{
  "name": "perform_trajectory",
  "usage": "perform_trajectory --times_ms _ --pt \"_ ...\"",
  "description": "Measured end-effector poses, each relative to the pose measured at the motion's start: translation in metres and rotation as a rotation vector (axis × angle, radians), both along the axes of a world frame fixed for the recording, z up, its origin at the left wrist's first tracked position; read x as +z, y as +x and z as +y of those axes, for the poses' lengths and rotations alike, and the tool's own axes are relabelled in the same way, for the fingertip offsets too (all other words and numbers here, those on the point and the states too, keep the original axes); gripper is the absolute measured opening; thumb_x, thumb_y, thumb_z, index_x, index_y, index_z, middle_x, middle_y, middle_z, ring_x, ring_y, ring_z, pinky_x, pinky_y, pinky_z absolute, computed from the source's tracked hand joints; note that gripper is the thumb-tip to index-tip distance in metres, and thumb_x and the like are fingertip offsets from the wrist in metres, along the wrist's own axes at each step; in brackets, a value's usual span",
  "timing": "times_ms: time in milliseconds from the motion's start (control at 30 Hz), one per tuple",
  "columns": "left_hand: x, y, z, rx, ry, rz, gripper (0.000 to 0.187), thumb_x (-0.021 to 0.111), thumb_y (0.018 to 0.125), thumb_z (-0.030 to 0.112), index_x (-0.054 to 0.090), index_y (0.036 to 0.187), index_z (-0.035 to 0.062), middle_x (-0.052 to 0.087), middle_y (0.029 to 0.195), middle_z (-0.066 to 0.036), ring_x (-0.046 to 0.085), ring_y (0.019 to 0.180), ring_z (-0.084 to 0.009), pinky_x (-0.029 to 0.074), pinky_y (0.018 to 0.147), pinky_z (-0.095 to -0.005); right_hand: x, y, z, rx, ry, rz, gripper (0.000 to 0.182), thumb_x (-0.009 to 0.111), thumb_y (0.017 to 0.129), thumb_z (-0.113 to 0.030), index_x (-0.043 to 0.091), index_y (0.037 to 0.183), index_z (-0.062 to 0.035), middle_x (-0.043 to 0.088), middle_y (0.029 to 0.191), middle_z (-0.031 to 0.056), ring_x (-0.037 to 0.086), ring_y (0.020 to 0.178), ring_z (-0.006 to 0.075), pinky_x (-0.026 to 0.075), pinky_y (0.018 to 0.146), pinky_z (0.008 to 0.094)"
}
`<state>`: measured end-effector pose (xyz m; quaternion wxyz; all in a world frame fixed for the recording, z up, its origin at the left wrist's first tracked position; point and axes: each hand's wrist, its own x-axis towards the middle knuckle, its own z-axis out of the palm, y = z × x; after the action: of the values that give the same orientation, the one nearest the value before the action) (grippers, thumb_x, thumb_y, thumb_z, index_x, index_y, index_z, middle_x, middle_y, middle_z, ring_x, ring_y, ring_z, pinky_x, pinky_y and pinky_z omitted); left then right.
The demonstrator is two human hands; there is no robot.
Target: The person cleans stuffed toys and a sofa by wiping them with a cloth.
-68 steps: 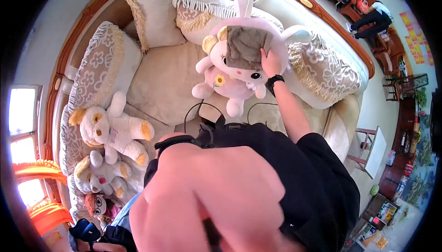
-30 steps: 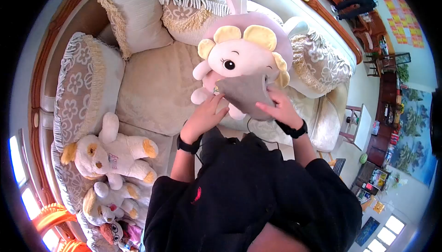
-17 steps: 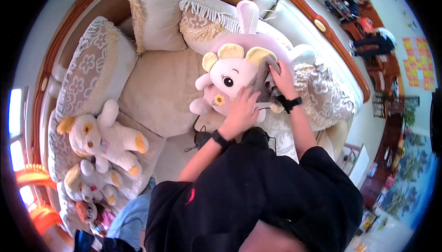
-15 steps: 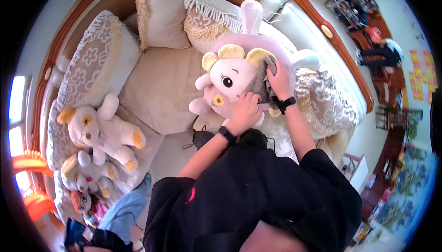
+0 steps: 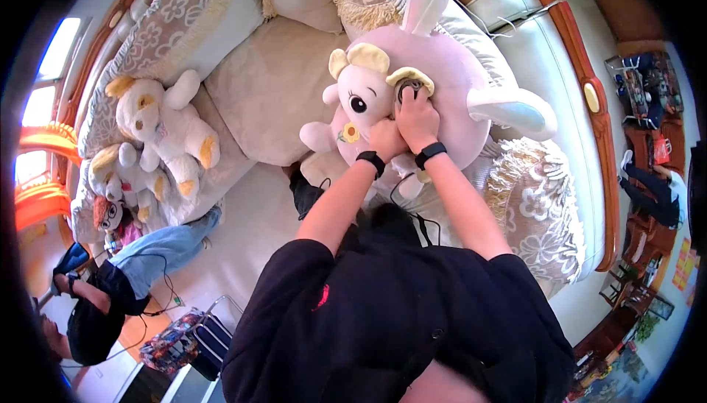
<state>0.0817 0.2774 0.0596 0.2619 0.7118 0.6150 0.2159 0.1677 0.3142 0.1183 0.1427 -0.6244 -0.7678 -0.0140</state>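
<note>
A white and pink plush toy (image 5: 374, 92) with yellow petal shapes on its head, a black eye and a sunflower lies on the sofa. Behind it is a large round pink plush (image 5: 456, 64) with two long ears. My right hand (image 5: 417, 119) is closed on a bunched grey cloth (image 5: 409, 88), pressed against the side of the toy's head, just under a yellow petal. Beside it, my left hand (image 5: 387, 139) grips the lower edge of the toy's face, its fingers curled and partly hidden. Both wrists wear black bands.
Patterned fringed cushions (image 5: 541, 208) line the sofa (image 5: 276, 90). Stuffed toys (image 5: 168, 127) lie at the left. A person in jeans (image 5: 158, 256) is at the lower left, near a bag on a metal frame (image 5: 180, 340). Another person (image 5: 655, 189) is far right.
The grey cloth, draped over half the toy's face before, is now bunched small under my right hand. My left hand has come up beside the right. The view has shifted.
</note>
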Motion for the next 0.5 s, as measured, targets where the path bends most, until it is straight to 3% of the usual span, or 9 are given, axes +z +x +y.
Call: perform_trajectory --times_ms 100,267,333,400,467,500 --pt "0.007 -0.007 0.01 -0.006 -0.112 0.036 0.027 0.067 0.07 0.038 0.07 0.073 0.0111 0.067 0.073 -0.016 0.064 0.071 -0.0362 0.052 0.067 -0.0453 0.006 -0.007 0.01 0.009 -0.001 0.0 0.031 0.066 0.081 -0.029 0.047 0.099 -0.0118 0.052 0.102 0.0167 0.064 0.069 0.0287 0.055 0.053 0.0377" --pt "0.024 -0.036 -0.001 0.039 -0.026 -0.093 0.028 0.065 0.072 0.034 0.068 0.077 0.0069 0.064 0.072 -0.018 0.062 0.074 -0.0366 0.05 0.067 -0.046 0.026 -0.023 0.01 0.02 -0.047 0.05 0.032 0.066 0.081 -0.028 0.047 0.099 -0.0104 0.051 0.1 0.0159 0.064 0.07 0.0298 0.055 0.055 0.0396" --pt "0.032 -0.054 -0.025 0.047 0.033 -0.252 0.027 0.062 0.075 0.028 0.065 0.084 0.0023 0.061 0.073 -0.02 0.06 0.074 -0.0378 0.048 0.067 -0.0458 0.05 -0.028 -0.001 0.066 -0.058 0.194 0.033 0.066 0.08 -0.027 0.046 0.101 -0.0101 0.051 0.101 0.0159 0.064 0.072 0.0316 0.055 0.059 0.0427" --pt "0.044 -0.072 -0.052 0.103 -0.128 -0.263 0.027 0.06 0.079 0.025 0.063 0.091 0.0014 0.062 0.076 -0.02 0.06 0.075 -0.0382 0.048 0.066 -0.0447 0.073 -0.025 -0.014 0.099 -0.028 0.283 0.03 0.066 0.08 -0.025 0.049 0.099 -0.0082 0.053 0.096 0.0155 0.063 0.074 0.0333 0.053 0.061 0.0437" --pt "0.066 -0.085 -0.08 0.131 -0.256 -0.259 0.027 0.058 0.084 0.025 0.062 0.097 0.0017 0.062 0.079 -0.02 0.06 0.079 -0.0383 0.048 0.068 -0.0434 0.092 -0.009 -0.031 0.361 -0.091 0.636 0.028 0.066 0.081 -0.027 0.053 0.094 -0.0052 0.056 0.087 0.0156 0.062 0.076 0.0338 0.05 0.064 0.0417" --pt "0.071 -0.093 -0.09 0.07 -0.341 -0.236 0.029 0.058 0.085 0.025 0.061 0.101 0.0012 0.062 0.082 -0.021 0.061 0.081 -0.037 0.048 0.07 -0.0425 0.093 0.001 -0.039 0.361 -0.29 0.775 0.031 0.067 0.081 -0.03 0.057 0.094 -0.0028 0.059 0.081 0.0167 0.061 0.078 0.0336 0.047 0.067 0.0399"
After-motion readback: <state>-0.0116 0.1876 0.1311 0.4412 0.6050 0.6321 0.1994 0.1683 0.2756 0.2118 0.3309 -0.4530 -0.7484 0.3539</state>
